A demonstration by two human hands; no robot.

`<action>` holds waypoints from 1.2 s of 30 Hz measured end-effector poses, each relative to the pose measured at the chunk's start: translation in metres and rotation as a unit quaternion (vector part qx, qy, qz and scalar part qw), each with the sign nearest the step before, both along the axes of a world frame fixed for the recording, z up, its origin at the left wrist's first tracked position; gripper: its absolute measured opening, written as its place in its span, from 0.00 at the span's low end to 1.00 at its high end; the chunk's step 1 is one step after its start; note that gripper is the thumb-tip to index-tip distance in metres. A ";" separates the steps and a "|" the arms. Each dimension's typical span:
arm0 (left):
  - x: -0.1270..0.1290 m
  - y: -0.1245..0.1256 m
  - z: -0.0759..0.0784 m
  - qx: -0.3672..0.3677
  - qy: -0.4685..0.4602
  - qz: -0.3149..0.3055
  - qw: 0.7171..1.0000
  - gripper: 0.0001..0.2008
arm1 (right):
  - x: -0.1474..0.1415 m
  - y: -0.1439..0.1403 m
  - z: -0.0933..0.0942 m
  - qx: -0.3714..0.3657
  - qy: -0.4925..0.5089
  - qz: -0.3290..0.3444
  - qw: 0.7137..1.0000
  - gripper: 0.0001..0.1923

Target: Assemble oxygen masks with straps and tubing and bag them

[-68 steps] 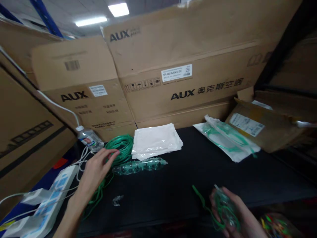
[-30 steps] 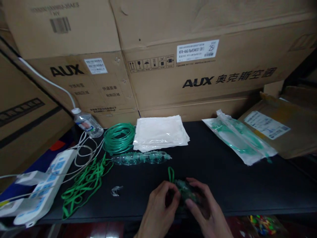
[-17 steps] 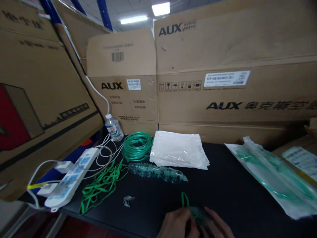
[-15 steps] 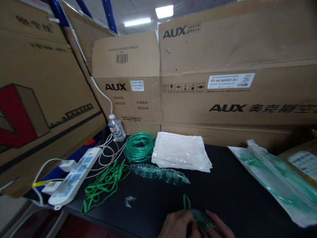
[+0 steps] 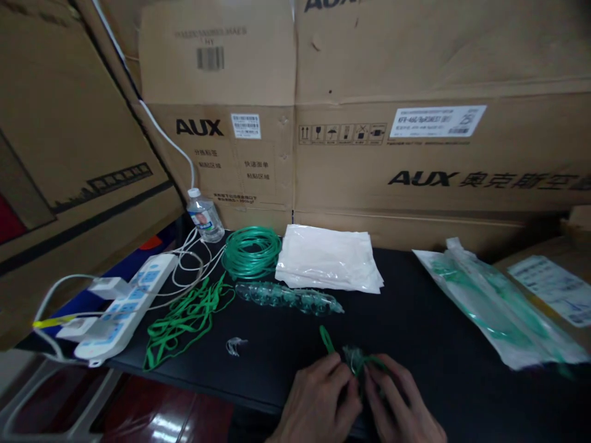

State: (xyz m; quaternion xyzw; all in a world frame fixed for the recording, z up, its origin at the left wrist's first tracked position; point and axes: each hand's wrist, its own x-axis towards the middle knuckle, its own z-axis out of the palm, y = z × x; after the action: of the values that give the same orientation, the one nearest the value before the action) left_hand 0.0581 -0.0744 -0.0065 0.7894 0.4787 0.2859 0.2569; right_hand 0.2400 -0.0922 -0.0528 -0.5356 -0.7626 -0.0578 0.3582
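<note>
At the front edge of the table, my left hand point(image 5: 321, 394) and my right hand point(image 5: 401, 397) are closed close together. Between them is a small clear plastic piece point(image 5: 353, 357), probably an oxygen mask, mostly covered by my fingers. A green elastic strap point(image 5: 326, 339) loops up beyond my left fingertips and also runs along my right fingers. My left hand pinches the clear piece; my right fingertips grip the strap beside it. Behind them lies a row of nested clear plastic masks point(image 5: 289, 297). To the left is a tangle of green elastic straps point(image 5: 187, 323).
Coiled green tubing point(image 5: 252, 252) and a stack of white plastic bags point(image 5: 329, 258) lie at the back. A bottle point(image 5: 205, 216), white cables and a power strip point(image 5: 124, 307) stand left. Clear scraps point(image 5: 235, 346) lie nearby. Bagged green tubing point(image 5: 498, 307) is right; cardboard boxes point(image 5: 221, 178) wall the back.
The view has tilted down, so more of both hands shows. My fingers have drawn closer together around the clear piece, and the strap now shows along my right fingers.
</note>
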 end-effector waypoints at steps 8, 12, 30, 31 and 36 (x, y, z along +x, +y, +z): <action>-0.015 -0.010 0.002 0.087 -0.022 -0.014 0.996 0.07 | -0.011 0.013 0.029 -0.046 0.016 -0.138 0.989 0.21; -0.017 -0.015 0.000 0.100 -0.028 -0.023 0.994 0.08 | -0.013 0.016 0.036 -0.051 0.018 -0.176 0.983 0.25; -0.005 0.003 0.031 -0.084 0.085 0.056 0.991 0.05 | 0.016 0.000 0.009 -0.051 -0.088 0.078 0.992 0.19; -0.003 0.005 0.030 -0.084 0.085 0.050 0.991 0.04 | 0.015 -0.001 0.010 -0.044 -0.102 0.089 0.990 0.19; 0.002 0.003 0.030 -0.056 0.070 0.021 0.996 0.09 | 0.003 -0.003 0.019 -0.039 -0.097 0.083 0.991 0.21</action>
State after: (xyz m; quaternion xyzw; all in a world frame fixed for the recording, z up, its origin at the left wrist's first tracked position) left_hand 0.0603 -0.0718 0.0237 0.7815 0.5273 0.2078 0.2610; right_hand 0.2433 -0.0948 -0.0340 -0.4761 -0.8371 -0.0494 0.2648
